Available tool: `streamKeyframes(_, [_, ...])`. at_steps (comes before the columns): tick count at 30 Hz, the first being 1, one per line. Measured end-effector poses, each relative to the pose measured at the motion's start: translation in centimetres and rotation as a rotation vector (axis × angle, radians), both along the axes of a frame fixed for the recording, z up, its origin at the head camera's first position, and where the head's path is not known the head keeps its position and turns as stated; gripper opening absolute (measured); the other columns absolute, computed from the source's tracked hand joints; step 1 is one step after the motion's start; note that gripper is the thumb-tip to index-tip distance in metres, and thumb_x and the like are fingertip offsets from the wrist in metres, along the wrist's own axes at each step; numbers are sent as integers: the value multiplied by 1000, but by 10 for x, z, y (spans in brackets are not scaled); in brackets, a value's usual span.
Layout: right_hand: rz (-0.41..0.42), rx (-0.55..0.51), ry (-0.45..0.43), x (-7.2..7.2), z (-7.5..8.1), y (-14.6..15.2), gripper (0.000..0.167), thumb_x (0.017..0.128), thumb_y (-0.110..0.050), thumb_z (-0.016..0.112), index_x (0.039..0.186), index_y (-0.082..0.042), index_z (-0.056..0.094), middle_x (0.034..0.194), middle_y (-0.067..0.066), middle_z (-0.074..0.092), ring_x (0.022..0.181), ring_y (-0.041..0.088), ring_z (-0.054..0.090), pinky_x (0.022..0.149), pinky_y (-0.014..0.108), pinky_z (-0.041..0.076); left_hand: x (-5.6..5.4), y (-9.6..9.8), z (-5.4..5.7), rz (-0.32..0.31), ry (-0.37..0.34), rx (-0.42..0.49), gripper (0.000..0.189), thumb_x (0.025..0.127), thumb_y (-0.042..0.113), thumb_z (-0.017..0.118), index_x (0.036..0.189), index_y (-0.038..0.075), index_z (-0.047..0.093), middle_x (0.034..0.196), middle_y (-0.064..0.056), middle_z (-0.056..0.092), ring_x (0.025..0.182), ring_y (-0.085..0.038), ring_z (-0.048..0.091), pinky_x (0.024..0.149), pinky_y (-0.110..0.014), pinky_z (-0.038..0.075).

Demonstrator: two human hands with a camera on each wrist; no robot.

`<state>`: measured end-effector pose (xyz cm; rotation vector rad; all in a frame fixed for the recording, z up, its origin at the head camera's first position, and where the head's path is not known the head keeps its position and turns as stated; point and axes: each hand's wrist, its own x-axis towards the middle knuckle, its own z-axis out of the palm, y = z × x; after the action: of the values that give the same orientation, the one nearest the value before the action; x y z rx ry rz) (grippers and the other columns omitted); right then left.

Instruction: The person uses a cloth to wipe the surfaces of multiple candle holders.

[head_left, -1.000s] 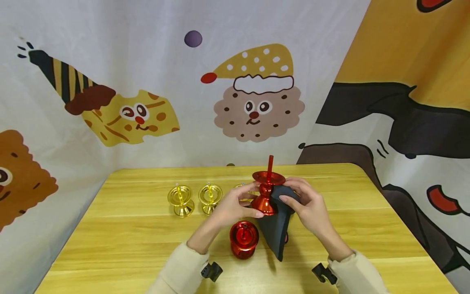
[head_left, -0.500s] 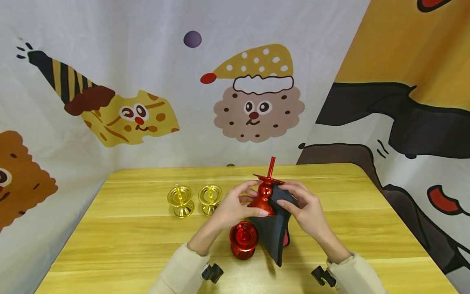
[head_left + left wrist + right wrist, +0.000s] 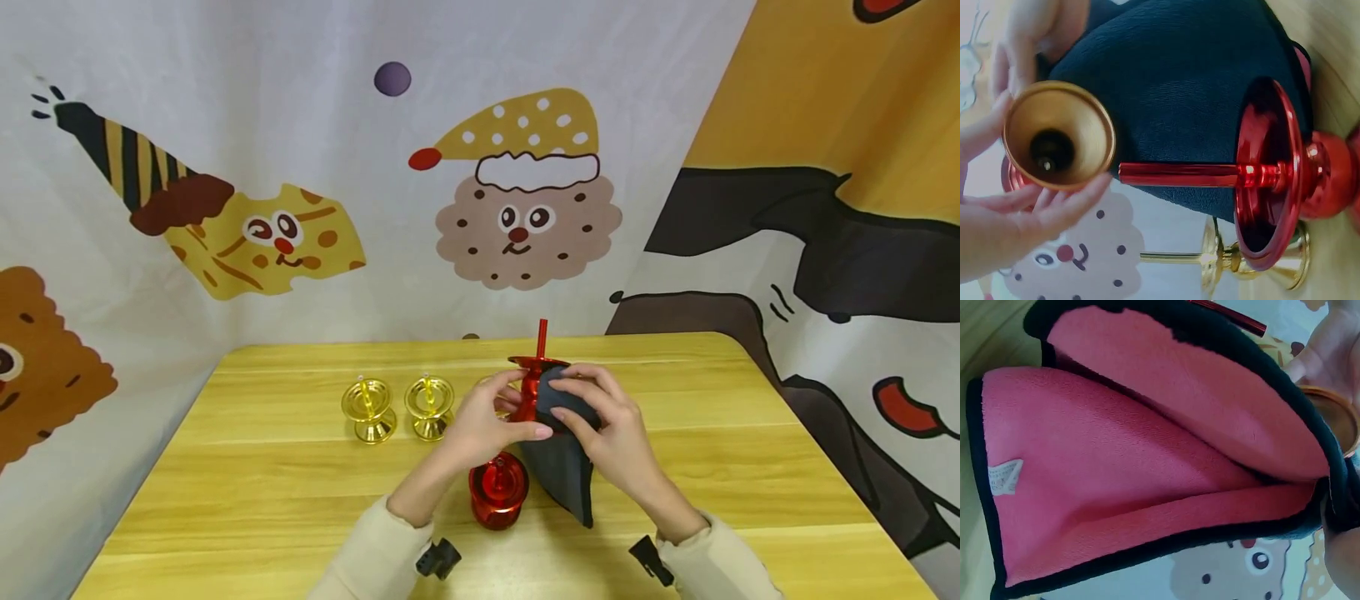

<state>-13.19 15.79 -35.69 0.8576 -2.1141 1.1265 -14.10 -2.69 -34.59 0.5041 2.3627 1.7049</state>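
Observation:
My left hand (image 3: 480,425) grips a shiny red candlestick (image 3: 528,390) around its base, lifted above the table. Its spike points up in the head view, and the left wrist view looks into the hollow, gold-brown underside. With my right hand (image 3: 618,421) I pinch a dark cloth (image 3: 558,479) and hold it against the candlestick's right side, covering part of the stem and base. The cloth's other face is pink, with a white label (image 3: 1005,477). A second red candlestick (image 3: 498,492) stands upright on the table just in front of my hands.
Two gold candlesticks, one at the left (image 3: 368,404) and one beside it (image 3: 430,404), stand on the wooden table (image 3: 285,492). Another gold one is mostly hidden behind my left hand. A printed curtain (image 3: 315,83) hangs behind the table.
My right hand has moved left with the cloth, which now covers more of the candlestick. The candlestick leaned right, then came back more upright. The other candlesticks have stayed in place.

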Motion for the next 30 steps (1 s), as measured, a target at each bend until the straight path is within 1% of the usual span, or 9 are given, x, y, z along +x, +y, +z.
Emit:
streamKeyframes(5, [108,-133,-177,-1,-4,6,38,70,23,63,102,3,60,108,18,52,98,14,53,78,13,47,-2,-9,0,-123,-166,245,63,78,6,72,133,2,42,102,-13,55,90,-20,58,72,-30,53])
streamKeyframes(8, [153,-190,-283,-1,-6,10,36,73,24,60,103,6,57,107,19,50,94,10,54,75,16,49,-1,-11,1,-149,-205,304,62,78,2,71,132,1,41,103,-14,54,89,-19,58,72,-30,53])
streamKeyframes(11, [112,-178,-334,0,-6,11,33,74,21,61,102,4,58,105,16,52,89,9,57,71,17,51,0,-8,0,-95,-137,212,64,76,8,74,131,3,44,102,-12,55,90,-20,57,74,-30,52])
streamKeyframes(15, [1,-127,-320,3,0,4,30,73,16,65,99,1,62,102,11,56,86,12,57,70,16,51,5,0,-1,22,56,-6,70,71,23,79,130,3,46,99,-8,57,91,-21,56,76,-30,51])
streamKeyframes(18, [-85,-25,-195,6,4,-5,30,70,14,71,96,-1,65,101,10,57,88,18,58,69,21,52,9,5,-1,86,161,-117,74,69,28,80,129,2,46,98,-7,57,91,-21,56,74,-30,51])
streamKeyframes(21, [-133,73,-39,7,6,-9,34,65,12,75,95,-2,66,100,12,57,88,22,59,68,29,53,10,6,-1,99,190,-142,74,69,29,80,129,1,46,99,-8,56,91,-22,56,74,-30,50])
streamKeyframes(24, [-112,74,21,6,6,-9,36,64,13,75,95,-2,66,101,13,57,89,23,58,67,25,51,8,1,-1,45,127,-56,71,72,25,79,130,2,45,100,-9,56,92,-22,57,75,-30,51])
streamKeyframes(28, [64,-99,-116,4,3,-1,36,69,20,66,99,1,62,105,15,55,92,16,56,72,14,48,3,-9,-2,-93,-93,219,64,77,13,74,132,4,44,102,-10,53,93,-20,57,75,-28,52])
streamKeyframes(30, [178,-202,-202,2,1,4,35,73,24,60,102,5,59,107,18,52,94,14,55,75,15,48,1,-14,-3,-173,-188,363,63,79,8,72,134,3,42,105,-12,51,94,-20,58,75,-29,52])
